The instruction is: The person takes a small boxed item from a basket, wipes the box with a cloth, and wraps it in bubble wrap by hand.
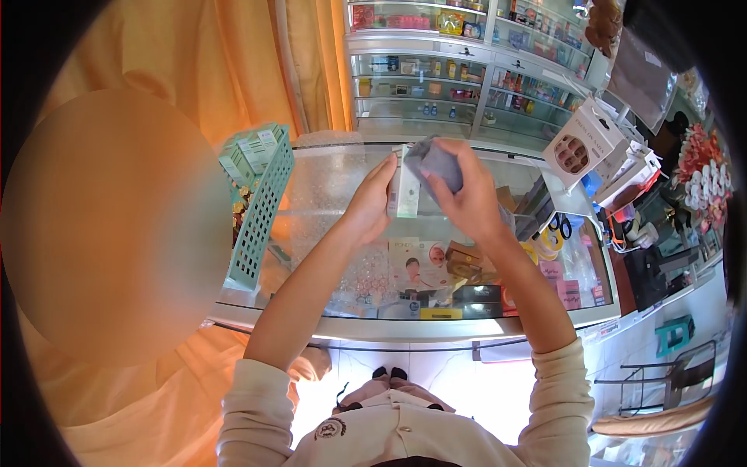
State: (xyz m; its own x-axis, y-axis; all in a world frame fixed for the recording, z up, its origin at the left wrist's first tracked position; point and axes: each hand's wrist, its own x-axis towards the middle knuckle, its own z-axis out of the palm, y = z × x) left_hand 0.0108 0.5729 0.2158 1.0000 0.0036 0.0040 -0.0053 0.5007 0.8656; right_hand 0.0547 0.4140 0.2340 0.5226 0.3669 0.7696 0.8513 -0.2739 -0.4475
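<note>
Above the glass counter, my left hand (372,201) is closed around a slim white and pale green box (406,191), which stands roughly upright. My right hand (469,191) grips a bunched grey cloth (440,167) close against the box's upper right side. Part of the box's edge is hidden behind the cloth and my fingers. To the left, a mint green perforated basket (264,214) holds several similar pale green and white boxes (253,148) and some gold-wrapped pieces (243,204).
Bubble wrap (323,210) lies on the glass counter (311,159). Scissors (560,226) and yellow tape rolls (549,243) are at the right, near a press-on nails box (576,148). Packaged goods show beneath the glass. Shelves (420,78) stand behind; an orange curtain (179,47) hangs left.
</note>
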